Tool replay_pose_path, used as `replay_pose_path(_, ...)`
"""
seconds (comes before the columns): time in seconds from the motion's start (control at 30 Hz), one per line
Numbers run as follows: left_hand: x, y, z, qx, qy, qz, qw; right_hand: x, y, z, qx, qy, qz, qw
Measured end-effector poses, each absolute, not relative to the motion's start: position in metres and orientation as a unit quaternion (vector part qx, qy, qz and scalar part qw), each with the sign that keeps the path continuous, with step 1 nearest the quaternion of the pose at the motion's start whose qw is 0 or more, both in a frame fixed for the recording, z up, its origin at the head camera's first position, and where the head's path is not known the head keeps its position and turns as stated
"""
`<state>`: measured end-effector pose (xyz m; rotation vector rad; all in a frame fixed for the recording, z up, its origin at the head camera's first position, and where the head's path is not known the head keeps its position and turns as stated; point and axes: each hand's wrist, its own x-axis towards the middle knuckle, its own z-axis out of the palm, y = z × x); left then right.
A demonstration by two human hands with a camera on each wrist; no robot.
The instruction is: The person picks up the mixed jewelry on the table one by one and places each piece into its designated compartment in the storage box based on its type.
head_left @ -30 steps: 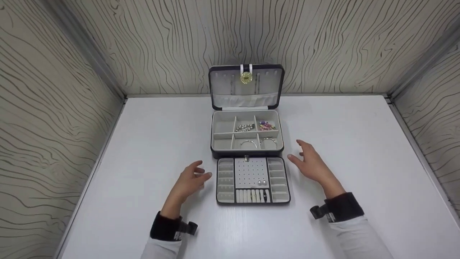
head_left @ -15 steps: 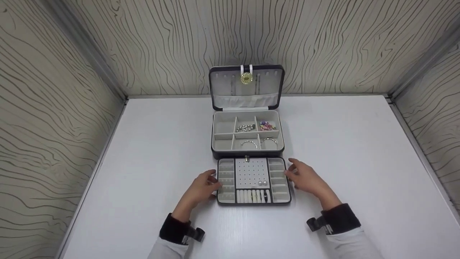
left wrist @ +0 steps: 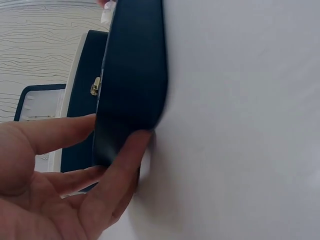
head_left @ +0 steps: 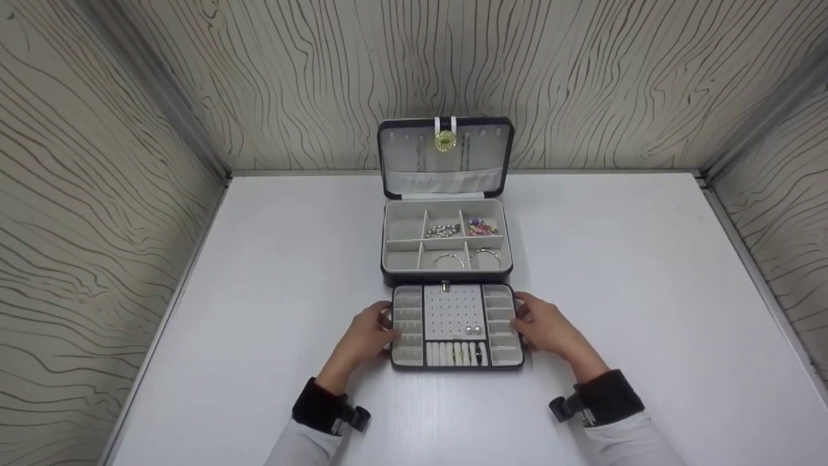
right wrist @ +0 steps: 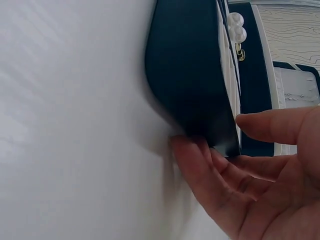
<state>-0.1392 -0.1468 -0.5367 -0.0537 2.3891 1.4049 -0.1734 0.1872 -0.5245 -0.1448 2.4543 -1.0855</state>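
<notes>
A shallow dark-blue jewelry tray [head_left: 457, 368] lies on the table right in front of an open jewelry box [head_left: 447, 277]. My left hand [head_left: 367, 335] grips the tray's left side, thumb on the top rim and fingers around the outer wall. The right hand [head_left: 546, 327] holds the opposite side the same way. In both wrist views the fingertips reach to the lower edge of the tray wall [left wrist: 135, 60]. Two pearl studs [head_left: 473, 329] sit in the tray's perforated panel, and several rings [head_left: 467, 353] stand in the ring rolls below it.
The box's lid [head_left: 401, 155] stands upright at the back, with chains and a gold brooch [head_left: 444, 141]. Its compartments hold a beaded bracelet [head_left: 443, 230], colourful beads [head_left: 482, 227] and two bangles [head_left: 449, 260]. Patterned walls enclose the white table [head_left: 291, 259] behind and at both sides.
Both hands have come in from the sides, apart from the tray a second ago, and now grip its left and right edges. The tray and box have not visibly moved.
</notes>
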Motion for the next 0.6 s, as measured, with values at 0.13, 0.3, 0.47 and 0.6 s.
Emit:
replay_pose_path(0.13, -0.1399, -0.1462, -0.5356, -0.004, 0.854, 0.486, 0.186, -0.1733, 0.1866, -0.5235, -0.057, 0.892, -0.389, 0.221)
replay_pose_path(0.3, -0.1395, -0.1460, -0.5363, 0.011, 0.857, 0.479, 0.189, -0.1733, 0.1863, -0.5243, -0.049, 0.890, -0.393, 0.225)
replay_pose_path(0.47, -0.1376, -0.1447, -0.5379, 0.004, 0.855, 0.486, 0.181, -0.1720, 0.1855, -0.5241, -0.061, 0.895, -0.378, 0.229)
replay_pose_path(0.6, -0.1365, -0.1446, -0.5392, 0.014, 0.865, 0.473, 0.168, -0.1710, 0.1831, -0.5217, -0.069, 0.897, -0.365, 0.241)
